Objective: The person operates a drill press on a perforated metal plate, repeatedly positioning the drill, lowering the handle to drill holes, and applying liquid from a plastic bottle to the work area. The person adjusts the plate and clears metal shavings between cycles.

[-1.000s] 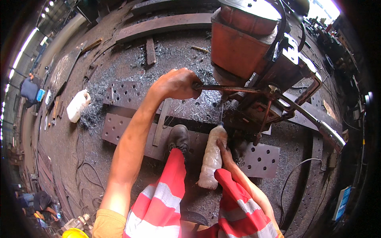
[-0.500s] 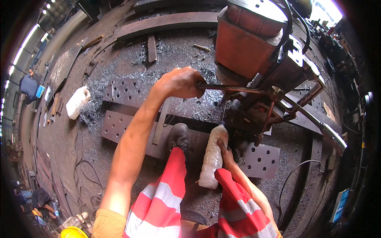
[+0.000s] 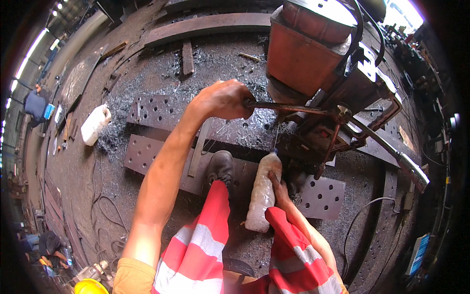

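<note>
My left hand point(image 3: 224, 100) is closed around the end of a feed handle point(image 3: 289, 107) on a red drilling machine point(image 3: 302, 59). Another handle arm point(image 3: 391, 152) with a shiny metal grip slants down to the right from the same hub point(image 3: 342, 115). In my right hand point(image 3: 280, 190) is a cloudy plastic bottle point(image 3: 262, 196), its blue-capped nozzle tilted toward the drill. A thin jet or tube runs from the nozzle to the drilling spot, which the machine partly hides. Steel plates with drilled holes point(image 3: 320, 198) lie beneath the machine and my boots point(image 3: 220, 166).
Metal shavings point(image 3: 115, 132) are strewn over the plates and floor. A white jerrycan point(image 3: 95, 125) stands at the left. Cables point(image 3: 110, 208) lie on the floor both sides, and a long steel beam point(image 3: 210, 27) lies at the back. Other people point(image 3: 36, 105) are at the far left.
</note>
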A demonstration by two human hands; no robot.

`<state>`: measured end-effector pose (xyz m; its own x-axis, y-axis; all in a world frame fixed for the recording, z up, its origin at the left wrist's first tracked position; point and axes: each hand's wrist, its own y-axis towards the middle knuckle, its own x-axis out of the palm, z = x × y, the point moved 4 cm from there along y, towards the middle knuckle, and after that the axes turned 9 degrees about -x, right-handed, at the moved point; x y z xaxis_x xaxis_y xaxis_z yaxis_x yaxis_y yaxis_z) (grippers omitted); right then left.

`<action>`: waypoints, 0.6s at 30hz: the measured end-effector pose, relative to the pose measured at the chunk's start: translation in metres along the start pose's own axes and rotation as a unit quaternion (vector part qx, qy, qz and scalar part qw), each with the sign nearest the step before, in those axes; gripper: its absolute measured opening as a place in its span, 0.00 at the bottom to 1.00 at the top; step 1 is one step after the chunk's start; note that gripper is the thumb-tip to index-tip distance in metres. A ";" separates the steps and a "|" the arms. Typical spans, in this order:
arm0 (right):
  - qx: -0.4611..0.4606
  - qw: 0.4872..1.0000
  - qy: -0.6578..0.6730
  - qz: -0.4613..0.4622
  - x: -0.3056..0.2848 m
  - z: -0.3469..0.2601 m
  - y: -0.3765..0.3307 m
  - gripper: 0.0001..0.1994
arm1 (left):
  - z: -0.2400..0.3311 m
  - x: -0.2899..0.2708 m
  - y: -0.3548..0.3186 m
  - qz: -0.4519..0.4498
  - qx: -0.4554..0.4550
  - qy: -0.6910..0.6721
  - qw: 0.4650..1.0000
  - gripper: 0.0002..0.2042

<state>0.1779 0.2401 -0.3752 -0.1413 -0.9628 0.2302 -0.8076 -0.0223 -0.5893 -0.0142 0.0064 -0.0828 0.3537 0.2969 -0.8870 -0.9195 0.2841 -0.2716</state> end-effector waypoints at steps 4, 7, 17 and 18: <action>0.017 1.000 -0.011 0.003 -0.009 0.006 0.005 0.45 | 0.004 0.000 0.002 0.003 0.018 -0.005 1.000 0.08; 0.023 0.999 -0.034 0.002 -0.011 0.010 0.008 0.46 | 0.000 0.003 0.003 0.007 0.024 -0.008 1.000 0.08; -0.016 0.996 -0.085 0.002 -0.029 0.032 0.029 0.51 | 0.000 0.002 0.003 0.003 0.031 -0.012 0.999 0.11; -0.013 0.996 -0.089 0.003 -0.030 0.033 0.030 0.51 | 0.001 0.002 0.003 0.003 0.031 -0.010 0.999 0.11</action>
<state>0.1773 0.2593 -0.4252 -0.0442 -0.9955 0.0839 -0.8225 -0.0114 -0.5687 -0.0157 0.0084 -0.0851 0.3513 0.3167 -0.8811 -0.9100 0.3369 -0.2417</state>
